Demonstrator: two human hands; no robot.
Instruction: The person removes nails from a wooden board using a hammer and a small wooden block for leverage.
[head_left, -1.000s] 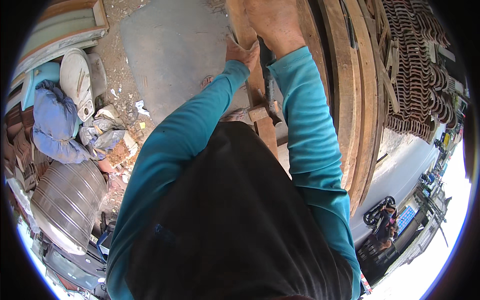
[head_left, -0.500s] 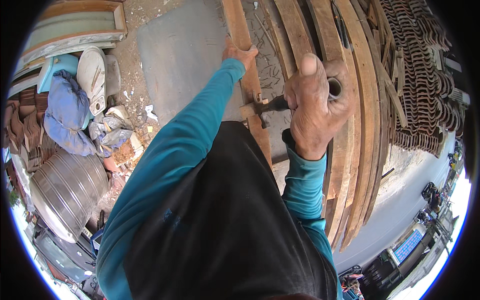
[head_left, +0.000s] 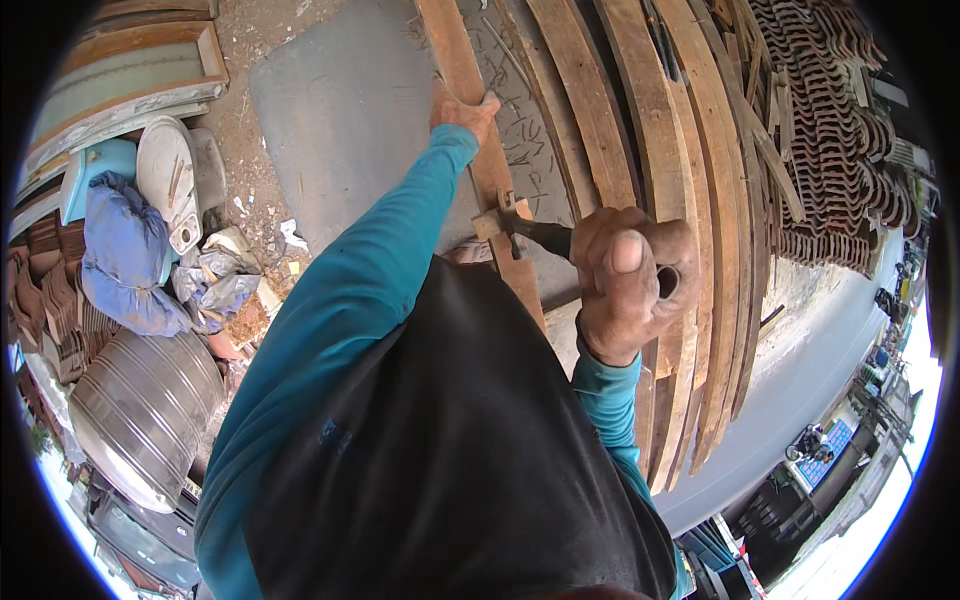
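Observation:
My left hand (head_left: 463, 110) grips a long narrow wooden plank (head_left: 448, 45) that runs away from me over a grey sheet. In my right hand (head_left: 635, 285) is a hammer (head_left: 545, 236), my fingers closed round its handle with the thumb on top. The hollow end of the handle points up toward me. The hammer's head rests at the plank, beside a short wooden piece (head_left: 487, 225) lying across it. Whether the head has hold of a nail I cannot tell. Many bent nails (head_left: 532, 150) lie scattered right of the plank.
Long wooden boards (head_left: 640, 110) lie in a stack on the right, with piled roof tiles (head_left: 820, 130) beyond. At left are a blue tied bundle (head_left: 130, 250), a white toilet seat (head_left: 168, 185), a ribbed metal drum (head_left: 150, 415) and framed panels (head_left: 130, 85). A grey sheet (head_left: 340, 120) covers the ground ahead.
My right hand has dropped slightly and turned on the hammer handle, the head staying at the plank. My left hand keeps its grip on the plank. The whole view has shifted a little.

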